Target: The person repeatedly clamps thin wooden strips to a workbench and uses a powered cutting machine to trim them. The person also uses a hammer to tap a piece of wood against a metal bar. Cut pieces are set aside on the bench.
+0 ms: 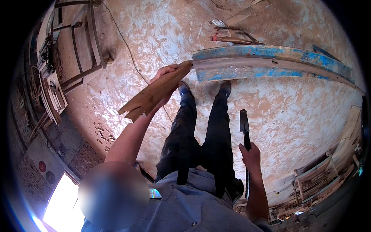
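Observation:
My left hand (165,73) grips a short brown wooden board (150,89), split and jagged at its near end, held slanting up to the right. Its far end overlaps or meets the left end of a long wooden piece (270,62) with worn blue paint, lying across the floor beyond my feet; I cannot tell whether they touch. My right hand (250,154), lower right, is closed around the dark handle of a hammer-like metal tool (244,123), held upright in the picture beside my right leg, apart from both wooden pieces.
Loose sticks (235,40) and a white object (218,23) lie beyond the blue piece. A cord (133,62) runs over the pale floor (290,116). Wooden frames (77,46) and stacked boards (52,96) stand left; more timber (317,181) lies right. Small scraps (104,135) lie lower left.

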A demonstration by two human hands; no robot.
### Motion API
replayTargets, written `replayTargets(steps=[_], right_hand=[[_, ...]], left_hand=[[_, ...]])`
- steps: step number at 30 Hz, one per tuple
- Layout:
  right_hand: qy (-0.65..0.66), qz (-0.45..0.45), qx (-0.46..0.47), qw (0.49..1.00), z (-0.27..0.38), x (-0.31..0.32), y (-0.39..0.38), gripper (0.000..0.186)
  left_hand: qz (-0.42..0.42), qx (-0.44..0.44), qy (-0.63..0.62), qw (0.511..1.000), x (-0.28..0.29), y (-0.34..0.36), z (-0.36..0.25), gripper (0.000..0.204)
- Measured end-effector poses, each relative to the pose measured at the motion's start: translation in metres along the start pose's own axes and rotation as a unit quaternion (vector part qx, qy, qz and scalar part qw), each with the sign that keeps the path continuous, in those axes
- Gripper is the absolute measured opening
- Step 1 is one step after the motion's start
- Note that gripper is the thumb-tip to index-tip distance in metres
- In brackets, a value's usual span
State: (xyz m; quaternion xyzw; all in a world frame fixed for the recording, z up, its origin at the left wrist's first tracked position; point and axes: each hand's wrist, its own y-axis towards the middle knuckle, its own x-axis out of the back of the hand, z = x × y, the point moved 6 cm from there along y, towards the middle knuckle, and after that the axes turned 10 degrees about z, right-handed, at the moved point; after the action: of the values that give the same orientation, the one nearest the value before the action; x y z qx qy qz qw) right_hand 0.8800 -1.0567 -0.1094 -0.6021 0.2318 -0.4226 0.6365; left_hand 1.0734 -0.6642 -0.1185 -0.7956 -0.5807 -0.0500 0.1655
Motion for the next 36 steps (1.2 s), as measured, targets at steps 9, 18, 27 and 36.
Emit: replayTargets(steps=[9,18,27,36], right_hand=[[0.004,0.013,0.029,0.999,0.013,-0.009,0.004,0.041],[-0.009,-0.001,0.046,0.999,0.030,0.001,0.009,0.039],[0.005,0.003,0.136,0.991,0.097,0.018,-0.028,0.032],[0.001,0.101,0.334,0.937,0.173,0.022,-0.111,0.041]], left_hand=[[-0.024,0.062,0.055,0.996,-0.015,0.002,-0.004,0.049],[-0.026,0.040,0.082,0.995,-0.013,0.011,-0.006,0.052],[-0.005,0.030,0.071,0.997,-0.007,0.010,0.014,0.049],[0.007,0.015,0.077,0.997,-0.008,0.017,0.001,0.049]])
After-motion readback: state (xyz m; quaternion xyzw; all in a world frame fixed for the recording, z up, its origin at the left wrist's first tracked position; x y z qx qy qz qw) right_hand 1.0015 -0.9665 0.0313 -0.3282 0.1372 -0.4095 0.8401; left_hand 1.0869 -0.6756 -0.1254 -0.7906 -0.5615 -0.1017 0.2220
